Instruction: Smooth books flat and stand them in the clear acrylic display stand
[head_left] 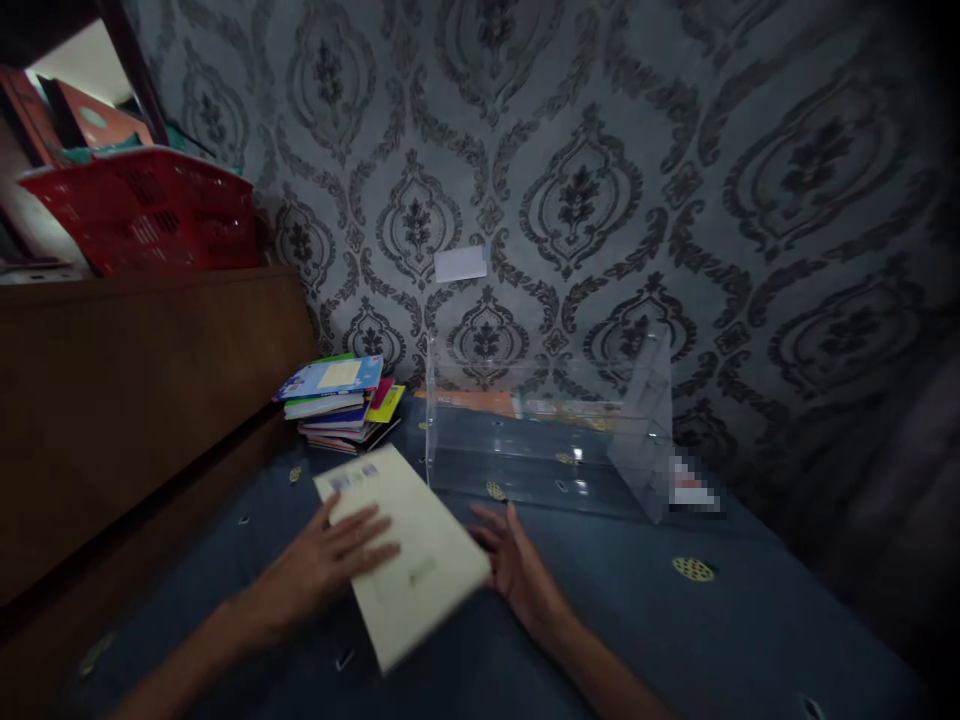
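A pale cream book or notebook (427, 540), with small dark marks on its cover, is slanted in front of me above the dark blue patterned cloth. My left hand (330, 555) lies across the left part of its cover, fingers stretched out and spread. At the book's right edge is my right hand (521, 575), thumb raised and apart from half-curled fingers. The tips of those fingers are partly hidden near the book's corner. Just beyond stands a clear plastic case or rack (547, 450) with see-through walls.
A stack of books (337, 400) rises at the back left, a blue one on top. A wooden side panel (150, 400) runs along the left, with a red plastic basket (150, 210) above it. Behind is a patterned wall (585, 190) bearing a white label (460, 264).
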